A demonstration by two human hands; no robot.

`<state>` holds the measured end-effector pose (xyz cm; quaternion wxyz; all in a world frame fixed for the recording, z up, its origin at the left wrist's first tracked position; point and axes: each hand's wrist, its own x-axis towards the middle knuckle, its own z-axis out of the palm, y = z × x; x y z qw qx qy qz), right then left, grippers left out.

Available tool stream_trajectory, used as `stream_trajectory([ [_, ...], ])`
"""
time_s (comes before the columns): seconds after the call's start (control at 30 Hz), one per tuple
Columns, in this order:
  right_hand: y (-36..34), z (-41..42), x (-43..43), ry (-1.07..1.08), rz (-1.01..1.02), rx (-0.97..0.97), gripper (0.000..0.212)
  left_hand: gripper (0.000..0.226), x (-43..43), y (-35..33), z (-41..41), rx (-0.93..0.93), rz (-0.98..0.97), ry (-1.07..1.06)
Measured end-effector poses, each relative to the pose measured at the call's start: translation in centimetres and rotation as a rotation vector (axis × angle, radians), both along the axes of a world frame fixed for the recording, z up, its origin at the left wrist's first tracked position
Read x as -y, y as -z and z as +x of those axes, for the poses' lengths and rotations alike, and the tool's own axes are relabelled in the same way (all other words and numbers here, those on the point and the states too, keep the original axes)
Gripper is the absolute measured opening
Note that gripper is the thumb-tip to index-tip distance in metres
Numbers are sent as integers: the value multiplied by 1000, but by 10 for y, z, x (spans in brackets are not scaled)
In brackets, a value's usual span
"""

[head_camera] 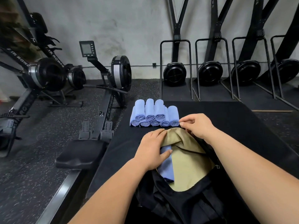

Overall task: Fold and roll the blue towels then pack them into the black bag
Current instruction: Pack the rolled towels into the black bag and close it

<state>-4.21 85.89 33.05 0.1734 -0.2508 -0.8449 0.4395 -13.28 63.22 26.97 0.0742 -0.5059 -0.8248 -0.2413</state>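
The black bag [163, 198] lies open in front of me, showing its tan lining [189, 165]. One rolled blue towel [166, 168] lies inside along the left side. My left hand [152, 151] grips that towel's far end, thumb across it, at the bag's left rim. My right hand [197, 125] pinches the far edge of the bag's opening. Just beyond the bag, several rolled blue towels [153, 113] are stacked in two layers on the black mat [226, 117].
A rowing machine [103, 97] with a black seat [80, 154] stands close on the left of the mat. More rowers sit further left. Upright ski machines [210, 73] line the wall behind. Speckled rubber floor surrounds the mat.
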Motion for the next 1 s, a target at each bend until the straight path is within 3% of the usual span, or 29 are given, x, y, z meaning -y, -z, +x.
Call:
stream_trajectory([
  [0.13, 6, -24, -17, 91, 113, 31, 16, 86, -5, 15, -2, 39, -5, -25],
  [0.53, 60, -106, -56, 22, 145, 303, 65, 107, -8, 46, -2, 47, -27, -60],
  [1.0, 105, -162, -70, 163, 57, 228, 62, 115, -12, 58, -5, 102, -59, -99],
])
